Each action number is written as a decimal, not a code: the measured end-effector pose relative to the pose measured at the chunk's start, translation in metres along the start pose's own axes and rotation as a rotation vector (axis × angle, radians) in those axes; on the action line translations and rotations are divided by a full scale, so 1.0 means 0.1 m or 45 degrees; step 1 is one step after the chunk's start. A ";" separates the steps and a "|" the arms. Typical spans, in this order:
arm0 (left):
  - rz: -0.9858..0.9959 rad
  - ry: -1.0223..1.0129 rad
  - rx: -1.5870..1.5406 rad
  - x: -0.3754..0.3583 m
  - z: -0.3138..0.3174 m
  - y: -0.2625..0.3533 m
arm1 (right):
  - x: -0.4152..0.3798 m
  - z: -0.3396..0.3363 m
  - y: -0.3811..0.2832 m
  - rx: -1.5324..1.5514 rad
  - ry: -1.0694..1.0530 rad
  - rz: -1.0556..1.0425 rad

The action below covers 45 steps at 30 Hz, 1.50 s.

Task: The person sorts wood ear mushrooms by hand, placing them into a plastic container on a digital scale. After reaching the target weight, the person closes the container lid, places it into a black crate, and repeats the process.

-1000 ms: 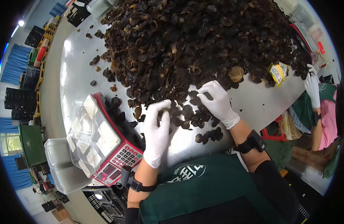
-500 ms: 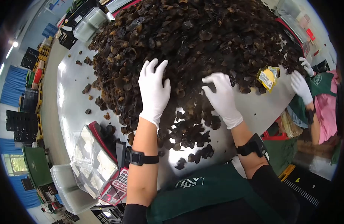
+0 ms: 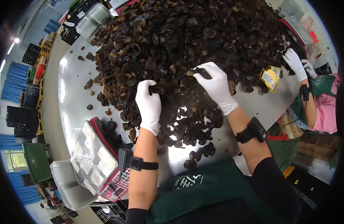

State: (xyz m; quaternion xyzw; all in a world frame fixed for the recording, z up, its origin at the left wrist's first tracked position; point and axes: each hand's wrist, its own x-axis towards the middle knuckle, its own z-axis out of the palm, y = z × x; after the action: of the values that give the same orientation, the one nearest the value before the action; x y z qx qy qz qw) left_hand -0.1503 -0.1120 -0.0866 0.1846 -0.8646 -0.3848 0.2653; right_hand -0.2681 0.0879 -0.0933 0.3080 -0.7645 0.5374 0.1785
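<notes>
A large heap of dark brown wood ear mushrooms (image 3: 172, 41) covers much of the metal table. My right hand (image 3: 215, 87), in a white glove, pinches a small wood ear mushroom (image 3: 190, 73) between thumb and fingertips, just over the heap. Lower and to the left, my gloved left hand (image 3: 148, 106) has its fingers curled in at the heap's near edge. Dark wood ear sits between its thumb and forefinger, though the fingertips are partly hidden. Loose wood ears (image 3: 192, 125) lie scattered on the metal between my forearms.
A yellow packet (image 3: 271, 78) lies at the heap's right edge. On the left stands a red scale (image 3: 119, 183) with a clear plastic box (image 3: 91, 156) on it, beside stacked clear trays (image 3: 69, 190). At right, another person's gloved hand (image 3: 294, 63) touches the heap.
My left hand has drawn back toward me and its spread fingers have curled in. My right hand has moved slightly up and left, and now pinches a wood ear mushroom.
</notes>
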 end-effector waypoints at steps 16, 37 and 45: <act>-0.443 0.236 -1.192 -1.49 -2.11 0.90 | -0.36 0.33 -1.20 1.896 -0.713 1.563; -0.232 0.703 0.581 -2.15 -3.85 -0.55 | -0.53 2.14 -3.80 1.374 -1.637 0.832; -0.382 0.483 0.578 -2.38 -3.40 -0.29 | -0.64 2.40 -3.64 0.500 -1.771 -0.258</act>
State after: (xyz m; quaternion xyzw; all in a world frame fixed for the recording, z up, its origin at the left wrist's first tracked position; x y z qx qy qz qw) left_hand 0.2457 -0.1986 0.0071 0.4325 -0.8267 -0.1760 0.3139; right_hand 0.0350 -0.2028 0.0404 0.6739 -0.5583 0.3254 -0.3583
